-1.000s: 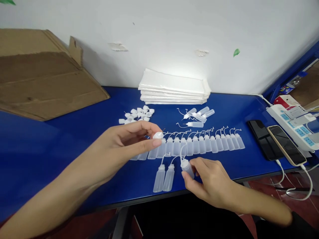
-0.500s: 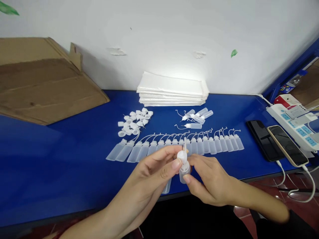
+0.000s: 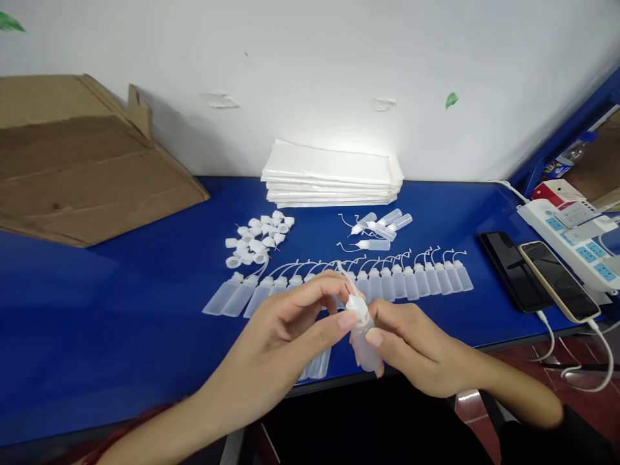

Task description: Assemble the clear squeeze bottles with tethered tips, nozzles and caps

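Left hand pinching white cap at mouth of bottle; right hand gripping its body, slightly tilted, near front edge of blue surface. My judgement: cap square, strap clear of rim, light squeeze (soft walls probably give).

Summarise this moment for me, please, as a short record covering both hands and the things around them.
left hand: fingers at a white cap on a bottle's top
right hand: holds that bottle by its body
cap fully seated: cannot tell
row of bottles: beyond the hands, bent tubes attached
loose caps: piled beyond the row's left part
white stack: near the wall
two phones: right, beside a power strip
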{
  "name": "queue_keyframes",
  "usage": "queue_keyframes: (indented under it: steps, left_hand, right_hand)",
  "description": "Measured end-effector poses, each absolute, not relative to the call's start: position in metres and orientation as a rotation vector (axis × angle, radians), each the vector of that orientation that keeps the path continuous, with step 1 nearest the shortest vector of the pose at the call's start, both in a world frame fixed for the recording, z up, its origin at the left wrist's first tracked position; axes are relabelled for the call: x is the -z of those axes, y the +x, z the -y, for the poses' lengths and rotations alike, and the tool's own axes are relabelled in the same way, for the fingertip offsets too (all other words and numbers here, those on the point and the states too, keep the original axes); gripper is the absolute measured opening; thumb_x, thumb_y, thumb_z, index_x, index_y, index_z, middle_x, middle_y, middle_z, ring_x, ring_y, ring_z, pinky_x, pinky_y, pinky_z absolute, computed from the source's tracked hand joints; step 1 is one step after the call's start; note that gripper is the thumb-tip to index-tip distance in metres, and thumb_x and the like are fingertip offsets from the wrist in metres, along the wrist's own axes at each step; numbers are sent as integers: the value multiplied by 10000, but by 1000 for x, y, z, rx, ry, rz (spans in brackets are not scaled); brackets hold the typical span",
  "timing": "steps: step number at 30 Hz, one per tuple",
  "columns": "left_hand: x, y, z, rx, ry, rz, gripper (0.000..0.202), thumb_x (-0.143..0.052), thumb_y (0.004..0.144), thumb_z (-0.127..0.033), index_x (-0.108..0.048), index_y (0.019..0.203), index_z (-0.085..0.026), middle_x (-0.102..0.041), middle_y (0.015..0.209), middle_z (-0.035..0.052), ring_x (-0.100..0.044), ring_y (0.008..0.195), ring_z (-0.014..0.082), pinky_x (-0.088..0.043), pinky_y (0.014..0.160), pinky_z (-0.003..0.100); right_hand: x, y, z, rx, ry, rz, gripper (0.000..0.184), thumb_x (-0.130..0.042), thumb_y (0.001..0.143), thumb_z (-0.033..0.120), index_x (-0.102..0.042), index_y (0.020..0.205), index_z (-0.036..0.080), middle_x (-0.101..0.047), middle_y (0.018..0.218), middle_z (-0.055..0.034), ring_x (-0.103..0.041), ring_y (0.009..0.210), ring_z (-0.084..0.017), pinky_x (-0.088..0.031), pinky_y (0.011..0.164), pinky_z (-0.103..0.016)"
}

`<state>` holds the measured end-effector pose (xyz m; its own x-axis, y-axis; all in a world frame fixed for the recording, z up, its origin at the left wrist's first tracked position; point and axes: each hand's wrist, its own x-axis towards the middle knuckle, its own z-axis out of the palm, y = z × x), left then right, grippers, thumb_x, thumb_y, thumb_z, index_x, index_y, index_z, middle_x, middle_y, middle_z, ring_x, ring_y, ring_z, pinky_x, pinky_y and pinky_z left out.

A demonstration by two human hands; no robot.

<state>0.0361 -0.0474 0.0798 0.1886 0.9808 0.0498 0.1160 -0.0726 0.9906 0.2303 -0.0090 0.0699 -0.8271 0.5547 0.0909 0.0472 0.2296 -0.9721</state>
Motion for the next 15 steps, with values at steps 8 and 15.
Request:
queue_keyframes:
  steps: [8, 15]
  left_hand:
    - [-101, 16, 34, -683, 1875, -1253, 140, -551, 910, -323, -647, 855, -238, -622, 752, -36, -570, 674, 111, -448, 582, 185]
    - [-100, 15, 35, -545, 1901, -1262, 223, -558, 911, -403, -697, 877, -232, -692, 751, -11, -626, 642, 129, -416, 460, 160]
  right_hand:
    - [-72, 234, 6, -1911, -689, 1988, 345, -365, 1024, 437, -523, 871, 171, -504, 614, 45, -491, 523, -78, -422, 523, -208]
    - [-75, 237, 5, -1343, -742, 2206, 312, -336, 1032, 292, -536, 830, 163, -474, 690, 22, -431, 595, -94, -371, 584, -248]
